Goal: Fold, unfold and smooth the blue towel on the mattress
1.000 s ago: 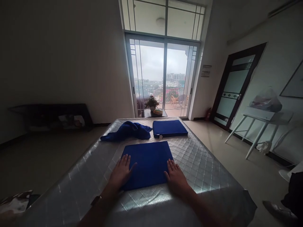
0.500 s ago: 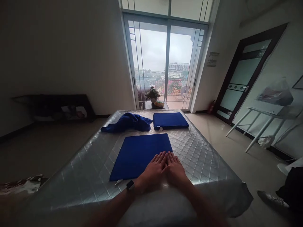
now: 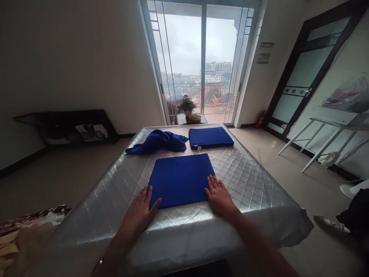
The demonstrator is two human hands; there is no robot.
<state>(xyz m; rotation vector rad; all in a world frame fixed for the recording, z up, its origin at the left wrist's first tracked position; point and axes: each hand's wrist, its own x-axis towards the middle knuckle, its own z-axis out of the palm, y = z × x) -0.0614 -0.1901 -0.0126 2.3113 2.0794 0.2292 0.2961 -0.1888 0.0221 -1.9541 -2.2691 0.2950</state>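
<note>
A flat blue cushion (image 3: 181,181) lies on the silver quilted cover of the table (image 3: 245,181) in front of me. At its near left corner rests my left hand (image 3: 142,207), fingers stretched out and thumb over the edge. My right hand (image 3: 220,194) lies flat against the cushion's right edge, fingertips touching it. Neither hand grips anything. Behind the flat cushion, a crumpled blue cloth (image 3: 160,141) lies to the left. Beside it sits a second, thicker blue cushion (image 3: 211,137) with a small white tag at its near edge.
Beyond the table, a potted plant (image 3: 187,104) stands on a small dark table before the sliding glass door (image 3: 203,57). A white stand (image 3: 331,123) with a plastic bag is at right. Part of a person's shoe (image 3: 331,223) shows at lower right. Folded fabric (image 3: 29,238) lies lower left.
My hands have parted from the cushion's near right corner. The left has moved across to the near left corner, the right to the right edge. The cushion now lies straighter.
</note>
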